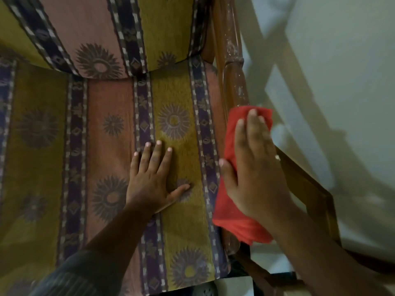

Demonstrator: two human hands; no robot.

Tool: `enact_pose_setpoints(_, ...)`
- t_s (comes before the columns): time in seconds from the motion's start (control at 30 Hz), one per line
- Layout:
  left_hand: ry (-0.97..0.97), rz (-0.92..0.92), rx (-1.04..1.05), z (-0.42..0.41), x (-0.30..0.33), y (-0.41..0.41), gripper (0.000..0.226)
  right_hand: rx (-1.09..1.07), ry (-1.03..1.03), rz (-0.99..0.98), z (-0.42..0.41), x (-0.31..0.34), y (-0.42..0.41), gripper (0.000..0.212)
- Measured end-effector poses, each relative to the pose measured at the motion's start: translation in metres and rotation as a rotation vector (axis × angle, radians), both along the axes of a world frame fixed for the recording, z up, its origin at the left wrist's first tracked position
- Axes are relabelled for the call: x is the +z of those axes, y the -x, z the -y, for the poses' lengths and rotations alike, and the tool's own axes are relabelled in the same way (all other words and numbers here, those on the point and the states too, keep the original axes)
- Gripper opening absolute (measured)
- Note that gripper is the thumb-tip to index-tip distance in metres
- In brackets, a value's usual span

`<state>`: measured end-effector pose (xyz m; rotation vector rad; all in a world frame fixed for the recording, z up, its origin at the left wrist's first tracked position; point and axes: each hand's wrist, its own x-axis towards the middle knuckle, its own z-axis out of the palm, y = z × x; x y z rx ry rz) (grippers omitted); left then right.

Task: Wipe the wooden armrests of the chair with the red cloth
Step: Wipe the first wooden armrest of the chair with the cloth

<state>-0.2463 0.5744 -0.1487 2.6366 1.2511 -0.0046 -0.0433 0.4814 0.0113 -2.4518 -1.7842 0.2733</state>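
Note:
The chair's right wooden armrest [232,67] runs from the top middle down the right side, brown and rounded, with pale dusty marks. A red cloth [229,216] is draped over its lower part. My right hand [254,167] lies flat on top of the cloth, fingers pointing up along the armrest, pressing the cloth onto the wood. My left hand [152,178] rests flat with fingers spread on the seat cushion [42,146], holding nothing. The left armrest is out of view.
The striped seat and back cushion [96,28] carry sun patterns in yellow, pink and purple. A wooden frame piece [310,189] juts out to the right of the armrest. Pale floor [342,82] with shadows lies beyond it.

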Motion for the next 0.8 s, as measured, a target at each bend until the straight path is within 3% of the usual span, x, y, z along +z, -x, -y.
enact_pose_setpoints(0.07,0.012,-0.018,0.001,0.0,0.003,-0.002,0.108,-0.184,-0.051,-0.196,-0.007,0.0,-0.001,0.079)
enact_pose_setpoints(0.13,0.021,-0.033,0.001,0.0,0.003,-0.002,0.109,-0.257,-0.069,-0.232,0.003,-0.001,0.005,0.078)
enact_pose_setpoints(0.3,0.018,-0.047,-0.003,0.001,-0.001,-0.002,0.109,-0.157,-0.056,-0.048,0.019,-0.004,0.014,0.066)
enact_pose_setpoints(0.57,0.032,-0.077,-0.027,0.0,0.005,-0.006,0.109,0.053,0.013,0.17,-0.048,0.0,-0.01,0.07)
enact_pose_setpoints(0.8,0.025,-0.128,-0.207,-0.058,0.013,-0.019,0.13,-0.282,-0.132,-0.072,-0.055,-0.005,-0.006,0.071)
